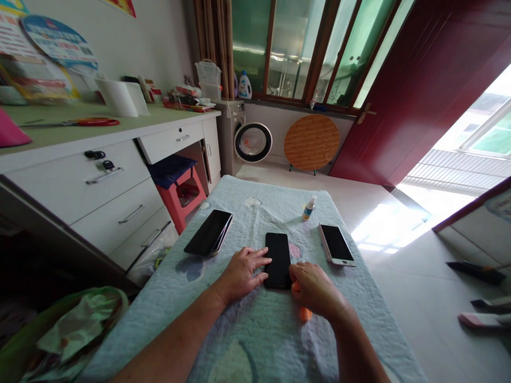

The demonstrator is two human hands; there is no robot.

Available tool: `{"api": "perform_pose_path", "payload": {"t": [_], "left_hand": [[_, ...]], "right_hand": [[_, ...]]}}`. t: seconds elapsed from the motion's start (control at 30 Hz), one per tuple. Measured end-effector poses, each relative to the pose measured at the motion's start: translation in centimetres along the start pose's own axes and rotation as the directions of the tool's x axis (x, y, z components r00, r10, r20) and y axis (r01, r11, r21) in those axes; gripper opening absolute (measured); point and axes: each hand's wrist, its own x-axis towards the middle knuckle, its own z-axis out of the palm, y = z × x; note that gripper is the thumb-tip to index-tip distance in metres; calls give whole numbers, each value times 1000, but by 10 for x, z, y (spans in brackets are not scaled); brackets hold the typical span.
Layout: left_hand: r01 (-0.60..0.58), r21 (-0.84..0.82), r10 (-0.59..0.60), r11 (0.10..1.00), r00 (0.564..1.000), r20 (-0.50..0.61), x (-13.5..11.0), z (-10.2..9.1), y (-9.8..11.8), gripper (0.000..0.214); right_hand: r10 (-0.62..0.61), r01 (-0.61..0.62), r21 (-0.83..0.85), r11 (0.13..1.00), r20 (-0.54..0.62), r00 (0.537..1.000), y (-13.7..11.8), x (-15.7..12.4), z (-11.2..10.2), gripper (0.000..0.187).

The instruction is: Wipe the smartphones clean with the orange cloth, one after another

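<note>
A black smartphone (278,260) lies flat, dark screen up, on the quilted cloth between my hands. At its left edge, my left hand (243,270) rests with fingers spread and fingertips touching the phone. My right hand (313,287) is closed by the lower right edge, around a soft-looking orange piece (305,314), perhaps cloth, mostly hidden under the fingers and palm. To the left lies a stack of phones (210,232), dark screen on top. Another stack of phones (337,244), the top one white-framed, lies on the right. Behind it stands a small spray bottle (308,209).
The pale blue quilted cloth (239,199) covers the table. A white desk (115,191) with drawers runs along the left, with a red stool (181,197) under it. A lined bin (80,324) stands at lower left. Behind are a washing machine (230,119) and round wooden tabletop (311,141).
</note>
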Motion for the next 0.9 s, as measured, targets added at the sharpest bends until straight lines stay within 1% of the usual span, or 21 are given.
{"api": "perform_pose_path", "payload": {"t": [0.13,0.23,0.33,0.4,0.47,0.57,0.7,0.8,0.9], "left_hand": [[1,7,-1,1000,1000,-3,0,0,0,41],[4,9,-4,1000,1000,-3,0,0,1,40],[6,2,-6,1000,1000,5,-1,-1,1,41],[6,-1,-6,1000,1000,11,-1,-1,1,40],[2,-1,-2,1000,1000,9,-1,-1,1,40],[-6,1,6,1000,1000,1,-2,0,1,40],[-4,3,4,1000,1000,-6,-1,1,1,41],[4,2,-4,1000,1000,-4,-1,1,1,41],[11,4,-11,1000,1000,9,-1,0,1,41]], "right_hand": [[30,-29,17,999,-35,999,5,0,-4,11],[57,-49,77,996,-115,992,4,2,-7,8],[89,-56,156,986,-211,973,2,6,-7,6],[98,-55,185,981,-231,968,1,8,-6,8],[97,-57,199,978,-200,975,0,9,-5,10],[99,-72,209,975,-123,987,0,9,-4,12],[68,-56,218,974,-52,996,1,7,-4,9],[20,-12,240,971,-31,999,4,5,-3,7],[-1,9,261,965,-30,1000,6,4,-2,7]]}}
